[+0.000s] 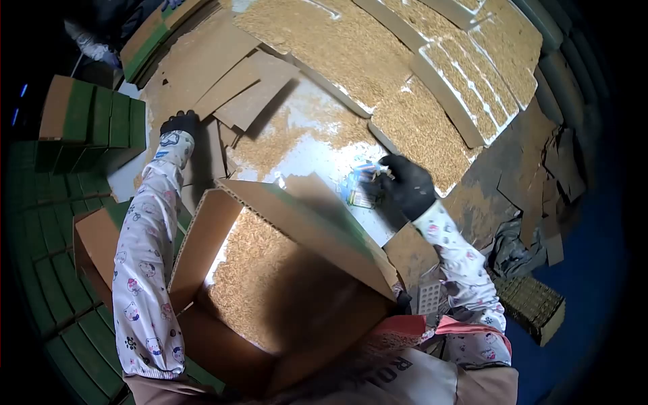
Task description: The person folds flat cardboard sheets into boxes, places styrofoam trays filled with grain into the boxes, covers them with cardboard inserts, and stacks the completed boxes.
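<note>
Blue, white and green printed packets (362,189), a small bunch of them, are on the far side of the big open brown cardboard box (310,219), a bit to the right, over the white table (304,165). The black-gloved right hand (405,183) is right there with them, fingers curled in and pinching the bunch; its fingertips cover part, so I can't count them.

The black-gloved left hand (180,123) is past the box's far left corner, at the edge of some flat brown cardboard sheets (236,88). Can't tell if it's really gripping one or just resting there, tbh.

The box itself sits close against the person, flaps up, with loose golden-tan flakes (246,260) inside, half in shadow. Beyond it, up and to the right, there's a bunch of open cartons packed with flaky tan stuff (422,135), white lining showing along their edges. Left of the box, past the left arm, is a row of green-and-brown cardboard cartons (94,115), standing tightly side by side.
</note>
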`<state>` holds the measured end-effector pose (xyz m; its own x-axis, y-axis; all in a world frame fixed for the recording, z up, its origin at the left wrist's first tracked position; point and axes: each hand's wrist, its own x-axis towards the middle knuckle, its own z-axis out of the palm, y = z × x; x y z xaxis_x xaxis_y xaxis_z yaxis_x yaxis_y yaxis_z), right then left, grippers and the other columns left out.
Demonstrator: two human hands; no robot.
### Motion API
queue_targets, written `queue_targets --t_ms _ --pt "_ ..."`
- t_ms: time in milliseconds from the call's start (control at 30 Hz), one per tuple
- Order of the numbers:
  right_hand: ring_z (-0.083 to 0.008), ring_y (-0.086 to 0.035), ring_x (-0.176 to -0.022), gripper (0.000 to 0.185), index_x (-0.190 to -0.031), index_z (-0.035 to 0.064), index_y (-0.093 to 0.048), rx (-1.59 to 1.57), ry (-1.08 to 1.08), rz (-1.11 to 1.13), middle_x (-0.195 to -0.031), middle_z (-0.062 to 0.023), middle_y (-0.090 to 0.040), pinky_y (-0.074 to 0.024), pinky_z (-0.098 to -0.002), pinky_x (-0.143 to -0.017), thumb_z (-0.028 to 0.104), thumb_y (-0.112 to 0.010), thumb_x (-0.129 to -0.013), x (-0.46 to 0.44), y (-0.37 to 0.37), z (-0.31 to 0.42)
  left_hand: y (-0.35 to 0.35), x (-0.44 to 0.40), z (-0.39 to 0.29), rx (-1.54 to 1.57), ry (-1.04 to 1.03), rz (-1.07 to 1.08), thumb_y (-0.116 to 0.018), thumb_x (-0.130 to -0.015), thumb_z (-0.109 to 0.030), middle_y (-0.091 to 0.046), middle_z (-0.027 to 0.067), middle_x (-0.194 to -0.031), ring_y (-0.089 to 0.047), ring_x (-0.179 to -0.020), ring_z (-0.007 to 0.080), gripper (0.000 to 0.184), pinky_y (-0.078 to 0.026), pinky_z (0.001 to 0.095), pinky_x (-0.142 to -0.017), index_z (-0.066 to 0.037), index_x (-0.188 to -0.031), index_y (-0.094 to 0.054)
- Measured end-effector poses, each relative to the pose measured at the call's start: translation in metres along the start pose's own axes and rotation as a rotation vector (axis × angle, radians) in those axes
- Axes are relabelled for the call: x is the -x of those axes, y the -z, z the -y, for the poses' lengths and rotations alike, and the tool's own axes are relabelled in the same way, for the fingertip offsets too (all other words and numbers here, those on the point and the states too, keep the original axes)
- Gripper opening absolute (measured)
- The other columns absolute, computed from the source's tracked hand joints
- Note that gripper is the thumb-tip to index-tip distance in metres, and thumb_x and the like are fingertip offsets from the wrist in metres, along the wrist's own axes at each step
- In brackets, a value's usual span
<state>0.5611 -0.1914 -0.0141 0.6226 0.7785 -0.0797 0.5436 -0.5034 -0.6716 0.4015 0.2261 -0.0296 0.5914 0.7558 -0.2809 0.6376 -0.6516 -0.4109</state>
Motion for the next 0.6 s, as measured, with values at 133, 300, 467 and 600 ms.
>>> queue_targets --t_ms 133,300,467,600 --pt "-0.0324 -0.042 -0.103 0.055 -0.112 0.0039 -0.044 0.392 -0.046 0.377 -0.114 -0.0167 -0.045 -0.0338 -0.0403 -0.088 0.028 -0.062 -0.066 0.004 -0.053 -0.013 -0.004 0.014 -0.004 -0.052 -0.064 -0.11 -0.04 -0.081 -0.021 -0.044 0.0149 -0.116 -0.047 -0.103 0.032 0.031 -0.036 0.0472 -0.084 -0.015 -0.111 -0.044" --pt "-0.0318 -0.044 -0.099 0.051 -0.108 0.0009 -0.043 0.346 -0.084 0.443 -0.112 -0.0176 -0.043 -0.0356 -0.041 -0.086 0.021 -0.062 -0.066 0.013 -0.097 -0.033 -0.015 0.012 -0.006 -0.216 -0.125 -0.341 -0.044 -0.078 -0.018 -0.045 0.015 -0.115 -0.049 -0.099 0.032 0.036 -0.036 0.0463 -0.084 -0.017 -0.114 -0.039" --pt "-0.0324 -0.051 -0.086 0.032 -0.095 0.004 -0.049 0.17 -0.004 0.365 -0.103 -0.0155 -0.047 -0.0445 -0.0382 -0.072 0.018 -0.061 -0.068 0.022 -0.107 -0.057 -0.027 -0.02 0.003 -0.213 -0.15 -0.215 -0.045 -0.078 -0.018 -0.056 0.0107 -0.09 -0.056 -0.084 0.0274 0.017 -0.047 0.0396 -0.065 -0.014 -0.093 -0.051" --pt "-0.0329 -0.052 -0.081 0.026 -0.087 0.0049 -0.051 -0.003 0.05 0.335 -0.095 -0.0144 -0.049 -0.0447 -0.0376 -0.07 0.013 -0.063 -0.066 0.014 -0.105 -0.073 -0.007 -0.013 0.015 -0.137 -0.131 -0.26 -0.041 -0.081 -0.02 -0.056 0.0108 -0.089 -0.057 -0.082 0.0274 0.014 -0.046 0.0409 -0.064 -0.013 -0.089 -0.048"
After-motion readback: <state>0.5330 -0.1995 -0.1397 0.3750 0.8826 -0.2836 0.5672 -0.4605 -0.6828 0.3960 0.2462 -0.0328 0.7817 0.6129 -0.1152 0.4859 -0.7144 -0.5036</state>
